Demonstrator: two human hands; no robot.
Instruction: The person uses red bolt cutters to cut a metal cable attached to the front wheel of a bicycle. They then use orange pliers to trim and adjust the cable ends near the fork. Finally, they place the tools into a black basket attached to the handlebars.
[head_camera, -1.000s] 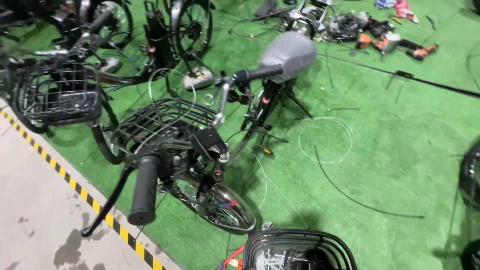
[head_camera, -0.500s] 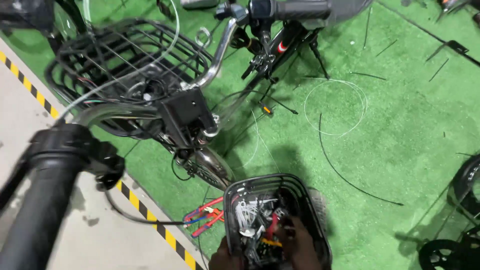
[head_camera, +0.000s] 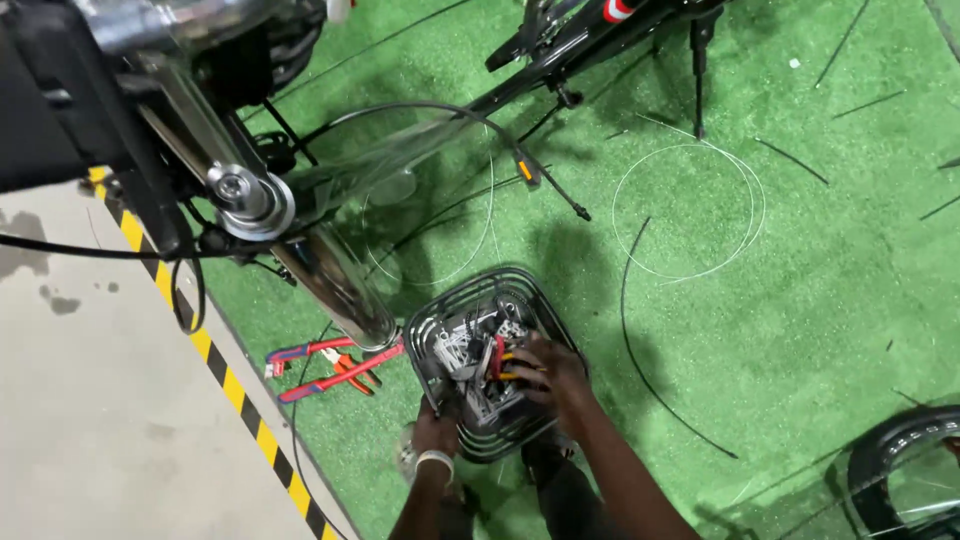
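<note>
Black wire basket, stiff and light, is being gripped at its near rim by the left hand while the right hand is digging, seemingly half-closed, among loose tools inside.

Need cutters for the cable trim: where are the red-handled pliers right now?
In the head view, the red-handled pliers lie on the green turf, lower left of centre, between the yellow-black floor stripe and the black wire basket.

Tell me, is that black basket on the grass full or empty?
Not empty. The black wire basket holds a jumble of small metal parts and tools, and the right hand reaches into them.
</note>
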